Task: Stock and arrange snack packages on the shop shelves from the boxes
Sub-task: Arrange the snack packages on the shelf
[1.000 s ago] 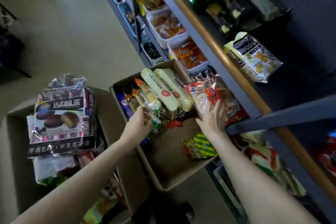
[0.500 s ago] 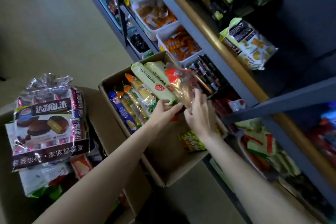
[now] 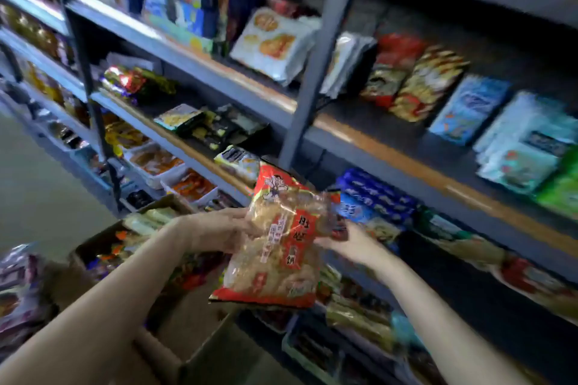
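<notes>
Both my hands hold a red and clear rice cracker bag point(image 3: 281, 244) upright in front of the shelves. My left hand point(image 3: 219, 230) grips its left edge and my right hand point(image 3: 347, 241) holds its right edge from behind. Below my left arm sits the open cardboard box point(image 3: 103, 237) with several long snack packs still in it. The grey metal shelf unit point(image 3: 316, 50) rises ahead, its wooden-edged shelves point(image 3: 391, 153) stocked with snack packs. The picture is blurred by motion.
A second box with a chocolate pie pack point(image 3: 15, 284) is at the far left. White bins of orange snacks point(image 3: 175, 172) fill a lower shelf. Blue packs point(image 3: 375, 194) lie just behind the bag. The dark shelf board right of the upright post shows bare patches.
The bag has been lifted out of the box and raised to shelf height, with both hands now on it. My view has swung up from the box to the shelves.
</notes>
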{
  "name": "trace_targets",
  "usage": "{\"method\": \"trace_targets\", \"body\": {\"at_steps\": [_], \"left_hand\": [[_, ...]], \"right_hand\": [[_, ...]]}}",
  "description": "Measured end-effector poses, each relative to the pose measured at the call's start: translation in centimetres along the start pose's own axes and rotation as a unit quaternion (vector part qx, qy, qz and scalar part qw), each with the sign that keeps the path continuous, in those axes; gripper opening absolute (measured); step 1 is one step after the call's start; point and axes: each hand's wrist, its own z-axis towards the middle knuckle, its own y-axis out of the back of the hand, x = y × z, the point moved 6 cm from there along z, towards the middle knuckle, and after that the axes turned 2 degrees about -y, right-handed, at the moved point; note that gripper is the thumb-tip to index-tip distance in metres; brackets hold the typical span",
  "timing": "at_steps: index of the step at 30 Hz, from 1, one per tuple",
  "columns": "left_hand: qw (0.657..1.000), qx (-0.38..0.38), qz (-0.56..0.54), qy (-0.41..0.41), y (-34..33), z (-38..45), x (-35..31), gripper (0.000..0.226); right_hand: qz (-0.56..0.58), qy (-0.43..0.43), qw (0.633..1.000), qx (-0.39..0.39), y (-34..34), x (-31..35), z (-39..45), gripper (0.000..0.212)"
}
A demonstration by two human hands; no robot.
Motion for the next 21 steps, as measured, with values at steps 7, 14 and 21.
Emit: {"method": "trace_targets", "body": {"at_steps": [7,14,21], "left_hand": [[0.973,0.193,0.113,-0.058,-26.0,2.9,-8.8,0.030],[0.923,0.058,0.291,-0.246,-45.6,5.4,-13.5,0.017],[0.892,0.104,0.310,-0.312,-56.2,8.4,-12.7,0.009]], "right_hand": [[0.274,-0.104,0.944,-0.155,14.8,-13.2,-21.7,0.042],[0.380,-0.031,0.801,-0.461,24.5,-23.5,-39.0,0.032],[0.356,0.006,0.730,-0.583,29.4,-30.0,-47.8,0.018]]}}
